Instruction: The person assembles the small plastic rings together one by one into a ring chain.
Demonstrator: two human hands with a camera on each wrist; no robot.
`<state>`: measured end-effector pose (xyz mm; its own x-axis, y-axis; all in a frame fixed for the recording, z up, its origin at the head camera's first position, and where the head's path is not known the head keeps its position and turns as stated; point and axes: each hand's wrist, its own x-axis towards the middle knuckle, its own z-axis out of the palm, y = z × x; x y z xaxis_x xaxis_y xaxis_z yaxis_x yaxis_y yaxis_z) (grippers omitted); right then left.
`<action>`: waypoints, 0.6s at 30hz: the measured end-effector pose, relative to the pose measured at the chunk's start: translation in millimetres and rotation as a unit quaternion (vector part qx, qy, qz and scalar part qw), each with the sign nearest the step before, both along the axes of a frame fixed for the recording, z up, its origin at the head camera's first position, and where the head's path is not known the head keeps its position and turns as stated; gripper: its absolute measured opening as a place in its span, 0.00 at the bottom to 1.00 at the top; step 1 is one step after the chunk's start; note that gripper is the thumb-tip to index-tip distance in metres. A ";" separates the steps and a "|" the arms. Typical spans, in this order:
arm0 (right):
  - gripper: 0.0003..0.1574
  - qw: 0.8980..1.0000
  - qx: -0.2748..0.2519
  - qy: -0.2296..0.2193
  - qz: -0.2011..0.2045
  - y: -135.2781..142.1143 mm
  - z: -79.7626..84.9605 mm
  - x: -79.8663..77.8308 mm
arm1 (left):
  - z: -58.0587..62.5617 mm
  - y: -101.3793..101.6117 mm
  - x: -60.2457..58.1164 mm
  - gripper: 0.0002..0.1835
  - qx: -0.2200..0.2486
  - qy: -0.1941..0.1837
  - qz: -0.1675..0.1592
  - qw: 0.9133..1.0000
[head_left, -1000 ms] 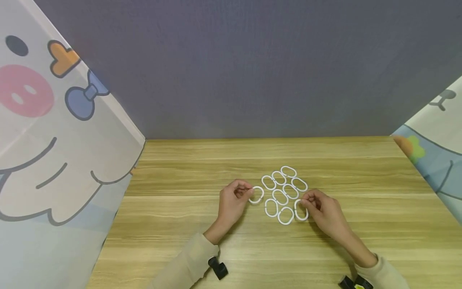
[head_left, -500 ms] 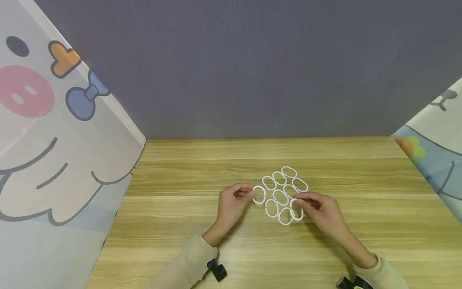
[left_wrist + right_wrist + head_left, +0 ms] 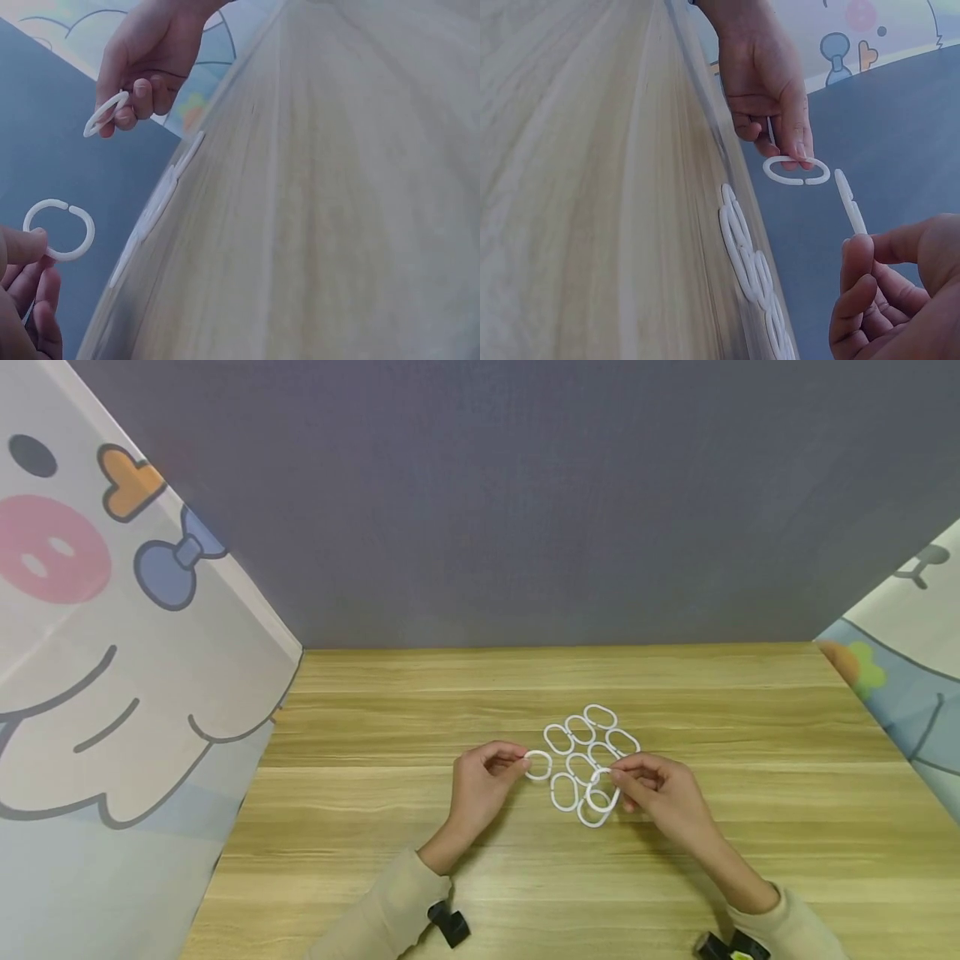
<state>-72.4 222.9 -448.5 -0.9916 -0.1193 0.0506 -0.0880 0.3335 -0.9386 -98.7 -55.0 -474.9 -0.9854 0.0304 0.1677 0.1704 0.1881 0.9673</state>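
- Left hand (image 3: 483,783): thumb and fingertips pinch one white link (image 3: 91,229) by its rim, out at 3 o'clock from the hand and raised off the table.
- Right hand (image 3: 670,793): thumb and forefinger pinch a second white link (image 3: 846,189), out at 9 o'clock from that hand, also in the air.
- Since a second ago the right hand's link has travelled toward 9 o'clock; in the head view it was beside the lowest flat link and now overlaps it. The left hand's link has edged toward 3 o'clock and appears tipped flatter. The two held links are nearer each other but apart.
- Both are slim, smooth, rounded loops, each with a small gap in its rim.
- Between the hands, eight similar white links (image 3: 565,810) lie flat in a close slanting cluster, its far end toward 1 o'clock; their places look unchanged.
- Beige sleeves (image 3: 393,902) reach in from 7 and 5 o'clock, a black device (image 3: 450,925) at each wrist.
- Beneath is a wood-grain table (image 3: 390,718); a grey panel (image 3: 480,510) stands at 12 o'clock, a cartoon-printed sheet (image 3: 150,660) at 10.
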 end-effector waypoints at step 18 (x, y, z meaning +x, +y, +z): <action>0.08 0.998 -0.041 -0.052 0.017 -13.6 0.7 -3.6 | 6.0 2.1 6.0 0.03 -0.006 -0.005 -0.010 1.000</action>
<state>-76.0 209.3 -447.9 -0.9874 -0.1522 -0.0422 0.0023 0.2534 -0.9674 -92.7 -52.9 -468.9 -0.9862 0.0515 0.1571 0.1642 0.1969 0.9666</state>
